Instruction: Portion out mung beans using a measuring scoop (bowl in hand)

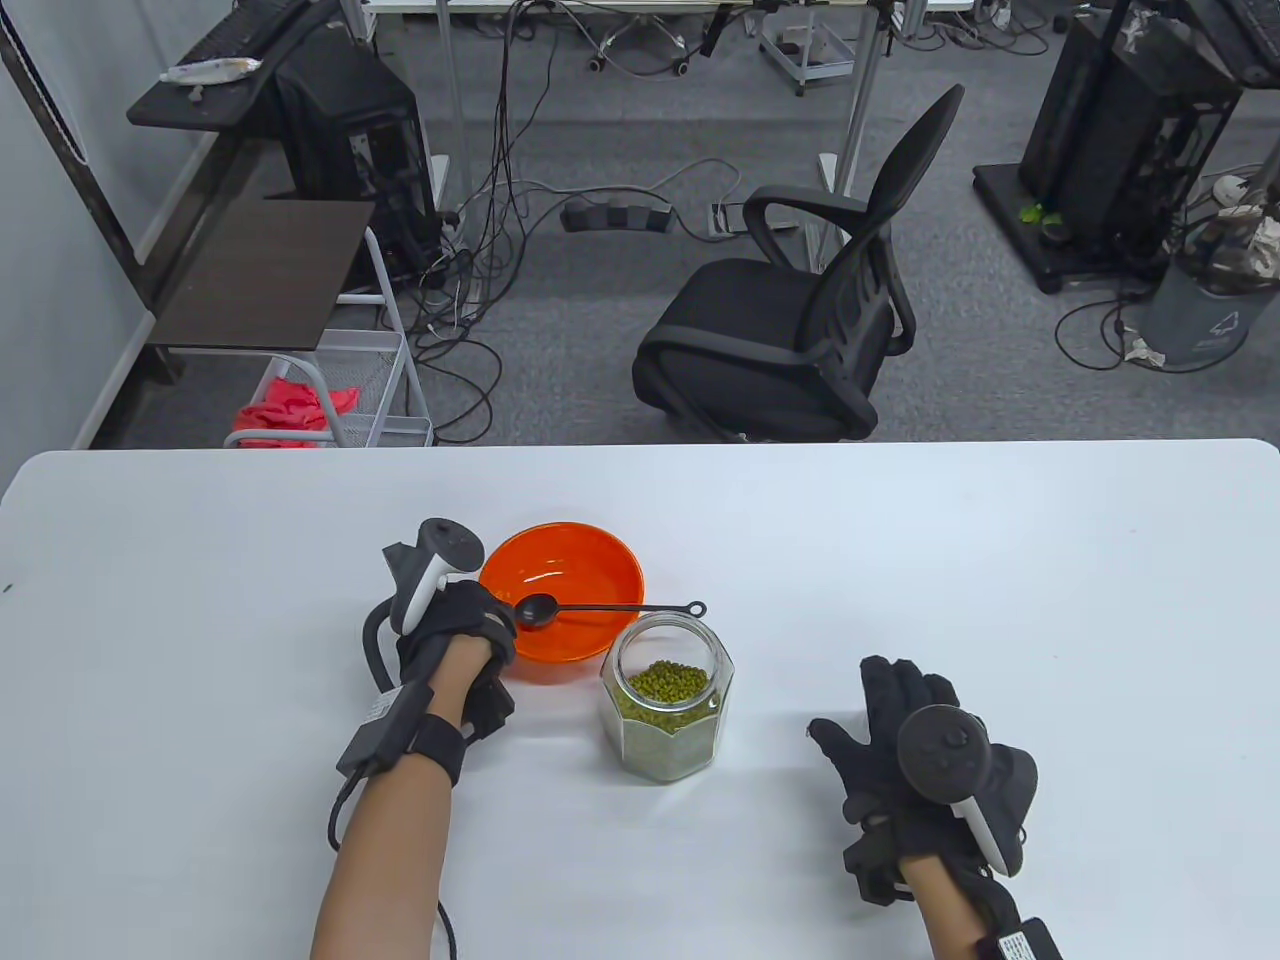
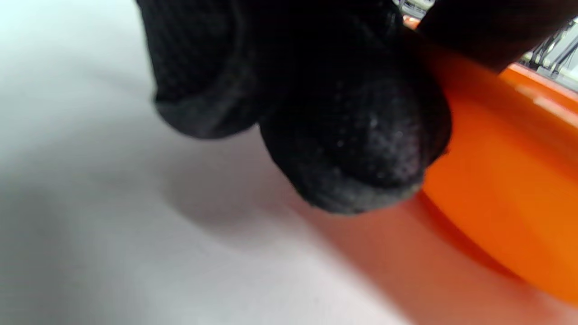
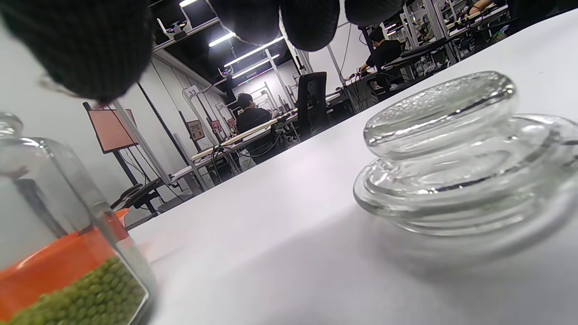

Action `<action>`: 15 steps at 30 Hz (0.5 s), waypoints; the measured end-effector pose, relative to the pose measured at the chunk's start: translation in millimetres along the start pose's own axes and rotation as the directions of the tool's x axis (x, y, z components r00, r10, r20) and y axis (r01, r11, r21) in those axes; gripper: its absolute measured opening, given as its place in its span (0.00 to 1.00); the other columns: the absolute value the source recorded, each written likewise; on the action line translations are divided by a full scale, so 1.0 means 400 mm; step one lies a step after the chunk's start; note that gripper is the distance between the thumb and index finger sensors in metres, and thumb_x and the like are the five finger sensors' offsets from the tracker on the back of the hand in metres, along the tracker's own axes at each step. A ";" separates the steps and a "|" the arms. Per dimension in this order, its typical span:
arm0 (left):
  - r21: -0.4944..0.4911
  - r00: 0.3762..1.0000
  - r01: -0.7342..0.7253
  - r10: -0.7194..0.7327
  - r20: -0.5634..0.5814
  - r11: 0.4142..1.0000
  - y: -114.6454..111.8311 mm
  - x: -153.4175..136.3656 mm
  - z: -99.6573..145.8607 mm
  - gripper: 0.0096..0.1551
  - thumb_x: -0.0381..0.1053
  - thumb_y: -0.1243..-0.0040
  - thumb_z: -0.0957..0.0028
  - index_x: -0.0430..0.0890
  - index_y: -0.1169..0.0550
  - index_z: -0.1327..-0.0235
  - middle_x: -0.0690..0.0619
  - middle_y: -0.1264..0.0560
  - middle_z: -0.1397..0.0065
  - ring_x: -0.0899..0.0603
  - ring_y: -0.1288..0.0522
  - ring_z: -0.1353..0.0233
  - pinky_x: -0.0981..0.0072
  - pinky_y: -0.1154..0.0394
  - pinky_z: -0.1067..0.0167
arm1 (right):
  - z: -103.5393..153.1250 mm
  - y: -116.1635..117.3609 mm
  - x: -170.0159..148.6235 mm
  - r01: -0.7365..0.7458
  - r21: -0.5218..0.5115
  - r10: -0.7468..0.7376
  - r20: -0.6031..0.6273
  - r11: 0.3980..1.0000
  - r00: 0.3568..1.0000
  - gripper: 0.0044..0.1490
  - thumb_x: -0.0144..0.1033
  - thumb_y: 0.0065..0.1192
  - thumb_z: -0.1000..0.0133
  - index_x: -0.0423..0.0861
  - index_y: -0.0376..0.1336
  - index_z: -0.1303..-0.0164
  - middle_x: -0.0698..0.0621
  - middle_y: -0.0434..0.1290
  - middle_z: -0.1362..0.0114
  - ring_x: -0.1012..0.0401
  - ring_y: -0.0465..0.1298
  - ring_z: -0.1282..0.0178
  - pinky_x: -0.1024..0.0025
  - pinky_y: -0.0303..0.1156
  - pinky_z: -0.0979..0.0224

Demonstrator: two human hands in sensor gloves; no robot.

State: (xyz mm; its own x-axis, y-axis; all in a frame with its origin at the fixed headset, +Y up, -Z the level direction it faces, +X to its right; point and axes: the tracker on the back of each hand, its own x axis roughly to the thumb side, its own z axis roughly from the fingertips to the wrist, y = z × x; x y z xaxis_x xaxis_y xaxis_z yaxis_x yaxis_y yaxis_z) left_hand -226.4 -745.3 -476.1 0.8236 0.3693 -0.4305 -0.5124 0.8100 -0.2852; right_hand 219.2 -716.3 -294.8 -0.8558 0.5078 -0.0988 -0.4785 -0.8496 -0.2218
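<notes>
A glass lid (image 3: 445, 153) lies right of the open mung-bean jar (image 1: 667, 710). At centre-left, the left hand (image 1: 455, 640) grips the orange bowl (image 1: 562, 605), the black scoop (image 1: 600, 608) lying across its rim; the right hand (image 1: 915, 745) rests splayed, holding nothing.

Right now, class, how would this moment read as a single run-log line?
left hand: grips orange bowl rim | scoop: across bowl, empty | jar: open, mung beans inside | right hand: open, holds nothing | glass lid: on table

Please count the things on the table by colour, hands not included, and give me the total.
Orange: 1, the bowl
Black: 1, the measuring scoop lying across the bowl
Clear glass: 2, the open jar of mung beans and its lid, seen only in the right wrist view
Total: 4
</notes>
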 end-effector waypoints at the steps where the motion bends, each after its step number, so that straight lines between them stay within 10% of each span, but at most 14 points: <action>1: 0.007 0.999 -0.039 0.039 0.001 0.999 0.003 -0.010 0.004 0.36 0.62 0.39 0.44 0.38 0.30 0.35 0.67 0.16 0.62 0.61 0.09 0.73 0.78 0.12 0.74 | 0.000 0.000 -0.001 0.001 0.001 -0.001 -0.002 1.000 1.000 0.51 0.56 0.73 0.56 0.47 0.59 0.24 0.39 0.59 0.19 0.37 0.54 0.18 0.22 0.45 0.28; 15: 0.308 0.940 -0.342 0.323 0.114 0.888 0.108 -0.170 0.165 0.32 0.59 0.37 0.47 0.38 0.24 0.41 0.64 0.14 0.71 0.60 0.10 0.81 0.76 0.12 0.81 | 0.012 -0.012 0.017 0.017 -0.043 -0.016 0.016 0.999 1.000 0.49 0.56 0.70 0.54 0.46 0.59 0.25 0.39 0.59 0.19 0.36 0.55 0.18 0.22 0.45 0.29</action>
State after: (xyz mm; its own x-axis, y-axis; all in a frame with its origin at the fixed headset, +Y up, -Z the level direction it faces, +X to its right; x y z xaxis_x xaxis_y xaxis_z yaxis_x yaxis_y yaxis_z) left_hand -288.6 -705.6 -402.6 0.6361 0.6605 -0.3990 -0.6617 0.7329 0.1583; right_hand 214.9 -709.4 -289.9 -0.8510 0.5190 -0.0796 -0.4840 -0.8341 -0.2646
